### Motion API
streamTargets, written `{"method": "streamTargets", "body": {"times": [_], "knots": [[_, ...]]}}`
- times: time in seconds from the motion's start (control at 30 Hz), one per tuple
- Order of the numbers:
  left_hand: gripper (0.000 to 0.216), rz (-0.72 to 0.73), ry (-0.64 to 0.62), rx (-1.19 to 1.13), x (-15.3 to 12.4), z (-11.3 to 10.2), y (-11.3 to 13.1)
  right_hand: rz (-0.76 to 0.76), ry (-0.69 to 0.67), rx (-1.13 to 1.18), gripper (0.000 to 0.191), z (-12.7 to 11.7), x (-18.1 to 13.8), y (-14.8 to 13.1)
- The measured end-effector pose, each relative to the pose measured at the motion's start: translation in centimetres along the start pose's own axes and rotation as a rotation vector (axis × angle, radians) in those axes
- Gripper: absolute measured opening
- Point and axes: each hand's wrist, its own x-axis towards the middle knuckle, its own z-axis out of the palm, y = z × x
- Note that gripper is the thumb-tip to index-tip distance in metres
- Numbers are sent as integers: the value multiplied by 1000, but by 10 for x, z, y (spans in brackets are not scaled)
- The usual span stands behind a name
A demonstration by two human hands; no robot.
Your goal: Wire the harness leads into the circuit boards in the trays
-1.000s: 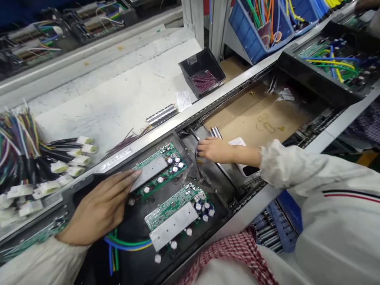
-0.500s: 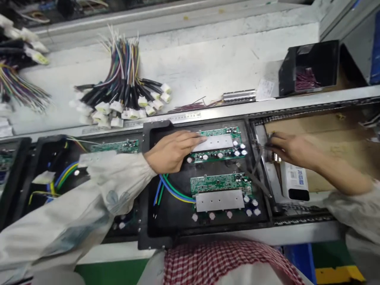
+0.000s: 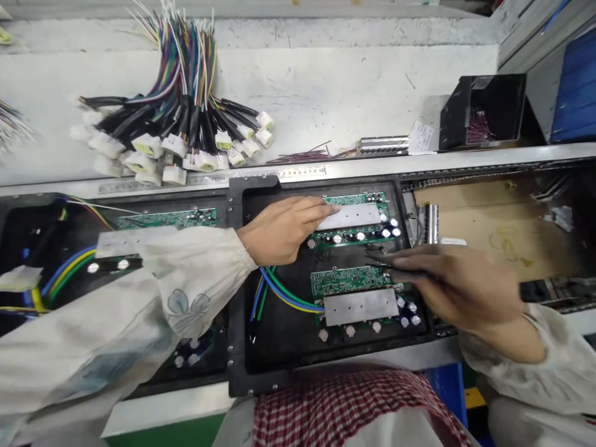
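In the head view, my left hand (image 3: 284,230) is closed over the left end of the upper green circuit board (image 3: 356,198), fingertips on its silver metal plate (image 3: 356,216). My right hand (image 3: 460,285) is closed around dark tweezers (image 3: 388,263), somewhat blurred. Their pointed tips are apart and hover over the gap between the two boards. Below lies a second circuit board (image 3: 342,282) with its own metal plate (image 3: 361,307). Blue, green and yellow wires (image 3: 288,298) run from its left side. Both boards sit in a black tray (image 3: 279,347).
Another black tray with a circuit board (image 3: 167,218) adjoins on the left. Behind are bundled wire harnesses with white connectors (image 3: 181,124), a ruler (image 3: 302,172), thin dark red wires (image 3: 302,153) and a black bin (image 3: 498,112). Cardboard (image 3: 488,217) and a metal strip (image 3: 431,223) lie right.
My right hand has come left from beside the metal strip to the boards and now holds the tweezers. My left hand stays on the upper board. The camera view has shifted.
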Motion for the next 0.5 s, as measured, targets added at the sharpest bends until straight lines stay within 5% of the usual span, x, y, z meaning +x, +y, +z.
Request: {"method": "streamTargets", "body": {"times": [0.17, 0.37, 0.5], "knots": [[51, 23, -1, 9, 0, 0, -1, -18, 3, 136, 17, 31, 10, -2], [45, 61, -14, -11, -1, 4, -7, 122, -188, 121, 17, 6, 11, 0], [43, 59, -33, -36, -1, 3, -7, 177, -117, 39, 24, -3, 19, 0]]}}
